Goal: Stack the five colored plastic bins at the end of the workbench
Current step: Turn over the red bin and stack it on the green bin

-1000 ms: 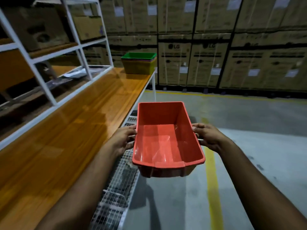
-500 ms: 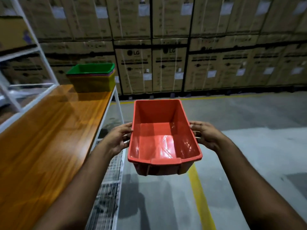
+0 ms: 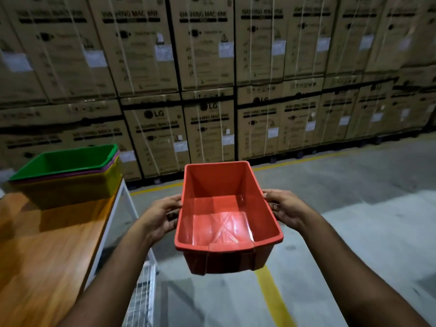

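Observation:
An empty red bin [image 3: 224,223] hangs in the air over the floor, to the right of the workbench [image 3: 42,251]. My left hand [image 3: 160,215] grips its left wall and my right hand [image 3: 285,208] grips its right wall. At the far end of the wooden benchtop stands a nested stack of bins [image 3: 68,175]: green on top, a thin purple rim under it, yellow at the bottom. The stack sits up and to the left of the red bin, apart from it.
A wall of strapped cardboard washing-machine cartons [image 3: 212,90] closes the far side. The grey concrete floor carries a yellow line [image 3: 271,293]. A white wire shelf [image 3: 141,300] sticks out below the bench's white frame.
The view has advanced along the bench and swung right. The bin stack is now much nearer and at the left, and the shelving rack has left the view. Both hands keep holding the red bin.

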